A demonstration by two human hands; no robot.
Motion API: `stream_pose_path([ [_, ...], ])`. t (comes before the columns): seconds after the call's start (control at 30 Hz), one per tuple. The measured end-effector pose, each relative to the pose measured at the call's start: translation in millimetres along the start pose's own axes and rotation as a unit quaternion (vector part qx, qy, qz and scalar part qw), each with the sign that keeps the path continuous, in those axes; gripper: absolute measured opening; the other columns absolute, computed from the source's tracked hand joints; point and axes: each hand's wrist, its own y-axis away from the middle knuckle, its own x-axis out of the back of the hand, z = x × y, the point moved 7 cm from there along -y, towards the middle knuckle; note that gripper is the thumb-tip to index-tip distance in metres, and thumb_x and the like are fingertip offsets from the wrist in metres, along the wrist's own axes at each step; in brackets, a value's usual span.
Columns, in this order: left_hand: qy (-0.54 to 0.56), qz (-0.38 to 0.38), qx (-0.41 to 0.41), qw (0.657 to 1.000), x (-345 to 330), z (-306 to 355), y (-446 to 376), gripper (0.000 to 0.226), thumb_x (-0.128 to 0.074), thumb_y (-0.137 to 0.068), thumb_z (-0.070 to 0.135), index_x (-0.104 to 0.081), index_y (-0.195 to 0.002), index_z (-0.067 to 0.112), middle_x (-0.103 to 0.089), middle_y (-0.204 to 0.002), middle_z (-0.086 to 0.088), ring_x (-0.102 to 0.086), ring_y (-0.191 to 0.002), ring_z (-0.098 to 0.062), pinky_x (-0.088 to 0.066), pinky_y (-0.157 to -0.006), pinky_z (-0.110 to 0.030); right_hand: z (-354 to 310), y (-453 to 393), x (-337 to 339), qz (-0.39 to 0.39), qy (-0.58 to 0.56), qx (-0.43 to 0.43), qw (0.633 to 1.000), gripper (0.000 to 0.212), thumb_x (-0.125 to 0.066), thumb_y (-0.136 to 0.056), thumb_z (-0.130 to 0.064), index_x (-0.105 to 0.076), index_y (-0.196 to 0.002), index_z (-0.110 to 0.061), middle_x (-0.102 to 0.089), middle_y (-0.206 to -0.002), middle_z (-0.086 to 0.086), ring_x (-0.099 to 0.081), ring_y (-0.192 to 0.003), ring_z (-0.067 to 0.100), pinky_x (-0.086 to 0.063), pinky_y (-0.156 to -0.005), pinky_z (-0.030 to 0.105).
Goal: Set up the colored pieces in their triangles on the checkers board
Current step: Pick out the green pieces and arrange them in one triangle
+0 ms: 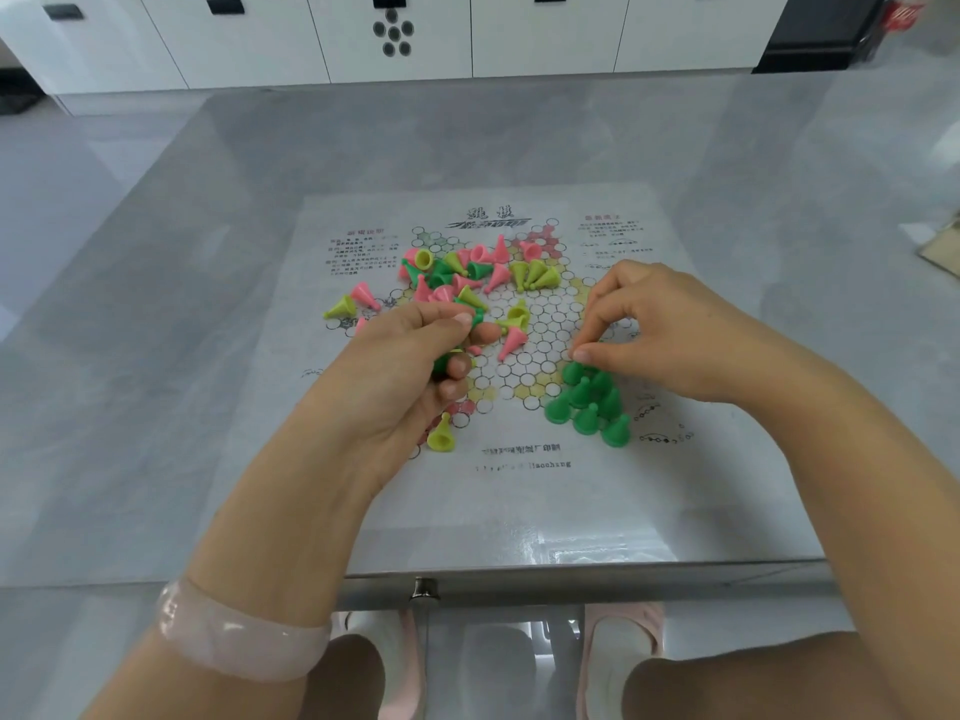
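Right hand pinches a green piece onto the green triangle; left hand grips spare green pieces, seemingly for refills

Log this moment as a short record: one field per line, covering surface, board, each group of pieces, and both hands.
surface: grey table
board: printed paper sheet, flat on table
green cluster: upright pieces packed in near-right triangle
mixed pile: pink, yellow, green pieces lying loose on far-left part of board
lone yellow piece: tipped over near left hand
left hand: holds several green pieces
right hand: pinches a piece at top of green cluster
progress: only green partly placed
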Motion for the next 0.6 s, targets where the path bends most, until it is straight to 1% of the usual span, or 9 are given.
stream_pose_path([
  [0.17, -0.001, -0.003, 0.0, 1.0, -1, 0, 0, 0.008, -0.047, -0.091, 0.003, -0.055, -0.089, 0.006, -0.067, -0.063, -0.001, -0.041, -0.042, -0.005, -0.034, -0.037, -0.014, 1, 0, -1, -0.005, 0.007, 0.0, 1.0, 0.007, -0.066, -0.079, -0.029, -0.063, -0.074, -0.031, -0.049, -0.101, -0.007, -0.039, -0.105, 0.009, -0.027, -0.087, 0.023],
  [0.27, -0.003, -0.006, -0.001, 1.0, -1, 0, 0, 0.008, -0.048, -0.091, 0.004, -0.055, -0.089, 0.006, -0.068, -0.064, -0.001, -0.041, -0.043, -0.005, -0.034, -0.038, -0.014, 1, 1, -1, -0.008, 0.01, 0.003, 1.0, 0.002, -0.064, -0.081, -0.029, -0.066, -0.081, -0.03, -0.048, -0.103, -0.007, -0.04, -0.107, 0.009, -0.027, -0.088, 0.023],
  [0.4, 0.002, -0.012, 0.0, 1.0, -2, 0, -1, 0.009, -0.046, -0.092, 0.006, -0.054, -0.088, 0.007, -0.069, -0.066, -0.002, -0.04, -0.044, -0.005, -0.034, -0.038, -0.014, 0, 4, 4, -0.01, 0.011, 0.009, 1.0, 0.014, -0.06, -0.083, -0.033, -0.068, -0.095, -0.03, -0.05, -0.105, -0.008, -0.044, -0.106, 0.009, -0.03, -0.088, 0.023],
  [0.5, -0.01, -0.031, -0.001, 0.999, -7, 0, 1, 0.011, -0.043, -0.095, 0.011, -0.051, -0.087, 0.009, -0.071, -0.076, -0.007, -0.04, -0.044, -0.005, -0.034, -0.039, -0.015, -7, 6, 15, 0.043, -0.054, 0.012, 0.998, 0.013, -0.057, -0.086, -0.03, -0.067, -0.093, -0.031, -0.055, -0.102, -0.01, -0.05, -0.093, 0.001, -0.037, -0.083, 0.021],
  [0.57, -0.026, -0.053, 0.0, 0.998, -12, -2, 3, 0.012, -0.04, -0.097, 0.013, -0.049, -0.09, 0.01, -0.071, -0.087, -0.012, -0.04, -0.044, -0.004, -0.035, -0.041, -0.015, -19, 7, 20, 0.085, -0.106, 0.029, 0.99, 0.013, -0.056, -0.087, -0.026, -0.067, -0.09, -0.032, -0.058, -0.097, -0.011, -0.053, -0.088, -0.003, -0.042, -0.077, 0.013],
  [0.6, -0.034, -0.064, 0.0, 0.997, -15, -3, 4, 0.012, -0.04, -0.097, 0.014, -0.05, -0.095, 0.009, -0.071, -0.089, -0.012, -0.041, -0.044, -0.004, -0.035, -0.041, -0.015, -27, 7, 21, 0.096, -0.127, 0.041, 0.986, 0.013, -0.057, -0.086, -0.024, -0.068, -0.089, -0.031, -0.059, -0.095, -0.012, -0.053, -0.087, -0.005, -0.043, -0.075, 0.011],
])
